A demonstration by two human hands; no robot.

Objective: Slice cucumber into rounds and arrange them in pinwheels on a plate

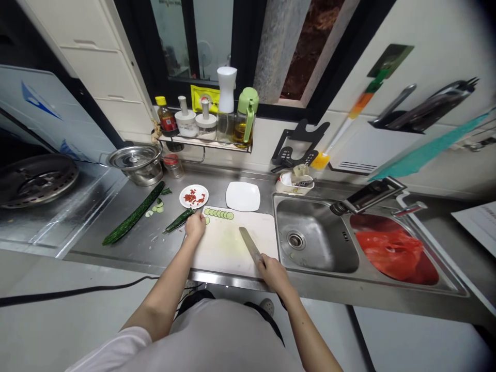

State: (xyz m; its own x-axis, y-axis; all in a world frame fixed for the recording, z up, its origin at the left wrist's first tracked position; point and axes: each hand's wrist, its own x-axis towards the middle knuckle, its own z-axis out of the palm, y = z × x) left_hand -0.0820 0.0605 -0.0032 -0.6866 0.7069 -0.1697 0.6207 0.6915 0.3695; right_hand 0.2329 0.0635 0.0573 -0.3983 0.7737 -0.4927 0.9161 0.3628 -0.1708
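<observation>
My left hand (195,226) rests at the left edge of the white cutting board (232,248), closed on the end of a short cucumber piece (179,220) that sticks out onto the steel counter. My right hand (273,271) grips the handle of a kitchen knife (250,244); its blade lies across the board, pointing up and left. A row of several cucumber slices (219,213) lines the board's far edge.
A long whole cucumber (134,214) and loose slices (157,207) lie left of the board. Behind it stand a small plate of chopped red chilli (194,196) and a white square plate (243,196). A sink (313,235) lies right, with a red basin (393,253). A lidded steel pot (135,163) sits back left.
</observation>
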